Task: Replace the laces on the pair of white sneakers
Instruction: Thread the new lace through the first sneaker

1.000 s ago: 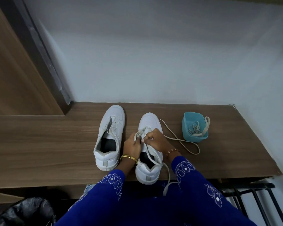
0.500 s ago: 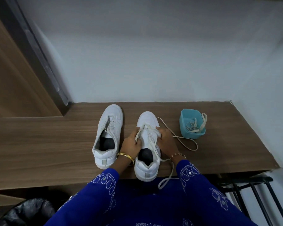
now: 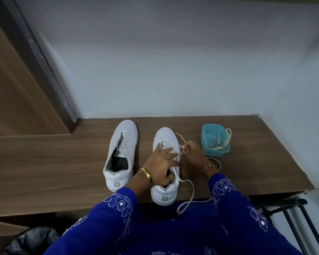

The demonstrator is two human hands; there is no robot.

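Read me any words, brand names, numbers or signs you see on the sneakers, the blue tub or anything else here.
No readable text anywhere in this view.
Left sneaker: grey heel tab, plain.
Right sneaker: grey heel tab plain; a faint mark on its side is too small to read.
Blue tub: no label visible.
Sleeves: white embroidery, pattern only, no letters.

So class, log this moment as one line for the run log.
left hand: steadies right sneaker | right hand: pinches lace | left sneaker: unlaced | tub: holds laces

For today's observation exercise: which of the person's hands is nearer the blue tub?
Right. The right hand pinches lace just beside the blue tub; the left hand rests on the sneaker, farther away.
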